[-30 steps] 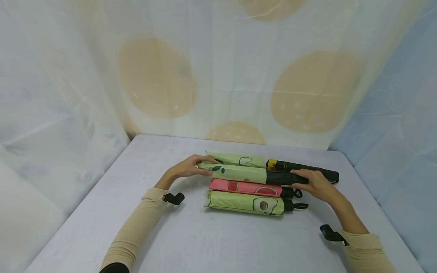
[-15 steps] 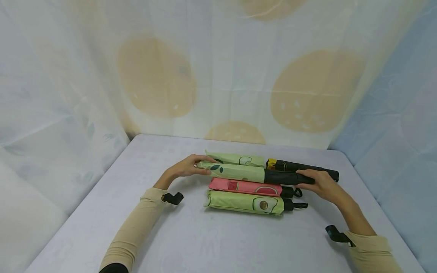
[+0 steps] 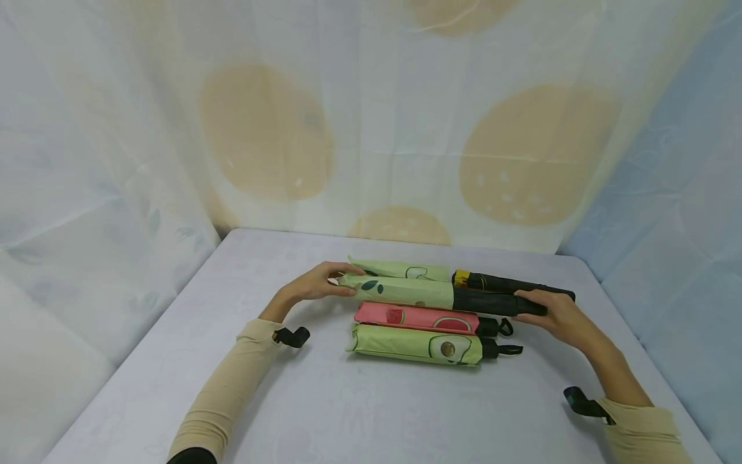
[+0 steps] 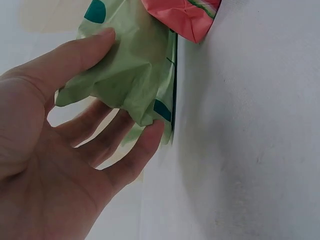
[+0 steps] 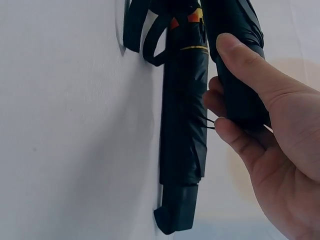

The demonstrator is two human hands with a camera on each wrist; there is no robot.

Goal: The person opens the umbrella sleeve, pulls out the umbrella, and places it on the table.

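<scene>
L hand (image 3: pixel 315 283) pinched green umbrella (image 3: pixel 406 292) tip, R hand (image 3: pixel 551 312) gripped its black handle – held just above pink umbrella (image 3: pixel 417 316). Far umbrellas partly hidden. Grey table (image 3: pixel 324 399), fabric backdrop (image 3: pixel 371 129).

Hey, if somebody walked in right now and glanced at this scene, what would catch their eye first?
Most striking is the row of folded umbrellas mid-table: a green avocado-print umbrella nearest, then a pink watermelon umbrella. Just beyond, both hands hold a green umbrella with leaf print, the left hand at its green tip, the right hand gripping its black end. Behind hangs a pale curtain with big tan circles.
</scene>
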